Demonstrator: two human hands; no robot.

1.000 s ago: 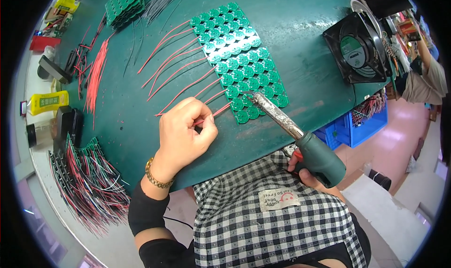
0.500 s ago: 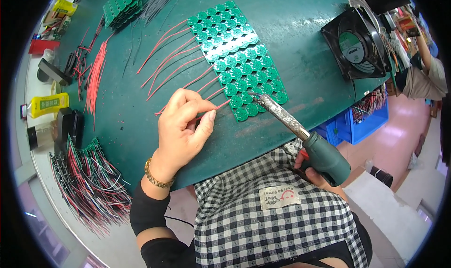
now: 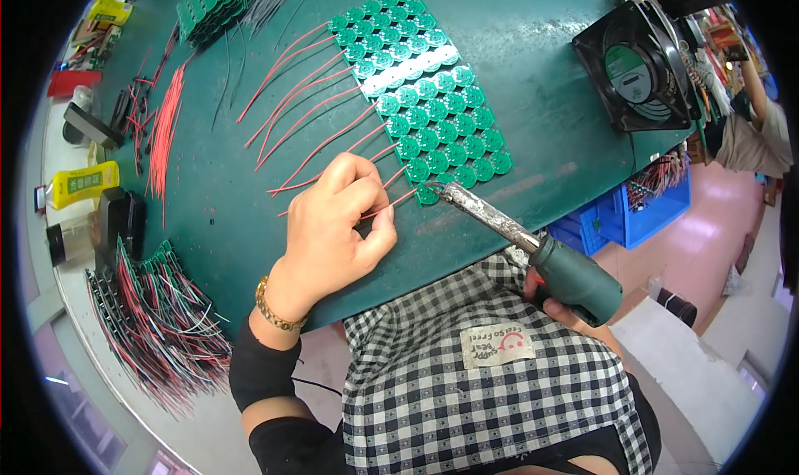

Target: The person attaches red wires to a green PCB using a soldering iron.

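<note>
Now soldering iron (image 3: 533,250) tip reaches panel (image 3: 424,84) corner; left hand (image 3: 333,225) grip pinching red wire (image 3: 391,204).

Bare green worktop (image 3: 533,100) lay open between the panel of round green boards (image 3: 429,100) and the black fan (image 3: 637,67) at the right edge. Red wires (image 3: 308,117) fanned leftward, crossing the middle. Wire bundles (image 3: 158,308) crowded the left edge.
</note>
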